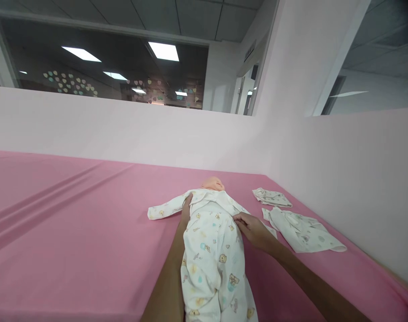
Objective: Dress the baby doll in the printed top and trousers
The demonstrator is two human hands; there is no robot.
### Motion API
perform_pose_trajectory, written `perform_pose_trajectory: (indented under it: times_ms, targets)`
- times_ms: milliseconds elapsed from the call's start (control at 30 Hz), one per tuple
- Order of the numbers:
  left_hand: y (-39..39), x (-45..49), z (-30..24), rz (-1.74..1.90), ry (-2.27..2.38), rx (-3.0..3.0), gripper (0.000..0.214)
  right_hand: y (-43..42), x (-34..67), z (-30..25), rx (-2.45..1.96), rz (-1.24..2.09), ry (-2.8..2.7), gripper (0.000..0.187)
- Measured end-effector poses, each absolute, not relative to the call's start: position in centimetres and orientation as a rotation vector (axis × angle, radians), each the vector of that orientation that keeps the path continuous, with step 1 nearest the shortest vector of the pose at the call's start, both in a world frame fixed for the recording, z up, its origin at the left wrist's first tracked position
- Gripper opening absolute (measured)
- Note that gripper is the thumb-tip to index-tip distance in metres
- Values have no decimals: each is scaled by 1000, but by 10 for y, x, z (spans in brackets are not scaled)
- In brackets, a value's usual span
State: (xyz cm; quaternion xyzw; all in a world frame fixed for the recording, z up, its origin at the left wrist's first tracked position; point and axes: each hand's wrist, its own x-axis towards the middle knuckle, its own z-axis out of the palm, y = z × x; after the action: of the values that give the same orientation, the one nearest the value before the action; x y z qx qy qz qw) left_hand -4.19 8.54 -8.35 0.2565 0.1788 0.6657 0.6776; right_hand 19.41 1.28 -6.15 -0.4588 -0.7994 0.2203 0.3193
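A baby doll (213,183) lies on its back, its head toward the wall, dressed in a white printed baby top (204,196) and white printed pants (210,250) with small bears. The top's left-hand sleeve (167,209) is stretched out flat. My left hand (188,203) is against the doll's side below that sleeve; most of its fingers are hidden by the cloth. On the other side, my right hand (252,227) is closed, thumb and fingertips pinching the edge of the clothes near the waist.
Pink sheeting (83,241) covers the table, with creases at the left. To the right lie a folded white printed cloth (272,197) and a loosely spread white printed garment (304,229). White walls (130,129) with windows border the back and right.
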Motion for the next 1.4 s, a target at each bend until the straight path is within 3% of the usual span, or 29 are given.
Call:
perform_pose_trajectory:
  times_ms: [167,400,733,1100,1400]
  targets:
    - [82,-42,-81,1446,396,605,36,16,193,-57,-1247,296,-2363,23]
    - [80,-43,-78,1454,411,618,35,9,198,-59,-1225,474,-2307,22]
    - [76,-43,-80,1428,449,616,33,11,201,-68,-1266,459,-2351,22]
    - [74,-38,-85,1407,442,665,29,52,200,-88,-1366,167,-2184,21]
    - [73,-37,-79,1447,434,672,24,12,145,-22,-1222,83,-2287,27]
